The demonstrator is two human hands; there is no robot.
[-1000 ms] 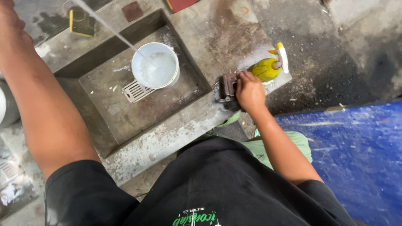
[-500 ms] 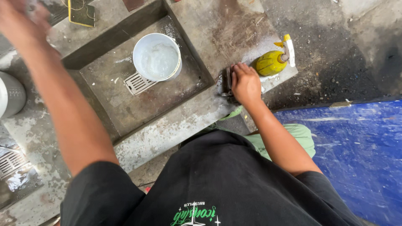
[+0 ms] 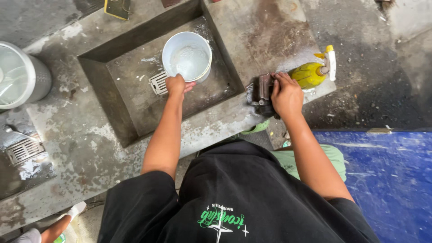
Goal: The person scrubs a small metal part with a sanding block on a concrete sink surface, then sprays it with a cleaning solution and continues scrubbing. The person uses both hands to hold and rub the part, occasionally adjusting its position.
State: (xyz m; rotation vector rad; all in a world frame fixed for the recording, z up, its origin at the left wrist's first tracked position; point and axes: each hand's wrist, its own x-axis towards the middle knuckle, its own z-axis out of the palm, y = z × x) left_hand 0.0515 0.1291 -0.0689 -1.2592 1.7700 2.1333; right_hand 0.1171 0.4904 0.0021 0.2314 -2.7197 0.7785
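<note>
Black short-sleeved shirt [image 3: 234, 198] with green-and-white emblem; pale green trousers [image 3: 333, 157].

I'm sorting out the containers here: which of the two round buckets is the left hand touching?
The white bucket inside the sunken concrete basin; the left hand grips its rim. The grey one stands apart at the far left.

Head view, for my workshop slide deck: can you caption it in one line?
Left hand grips a white bucket in a concrete basin; right hand holds a dark metal part beside a yellow spray bottle.
</note>
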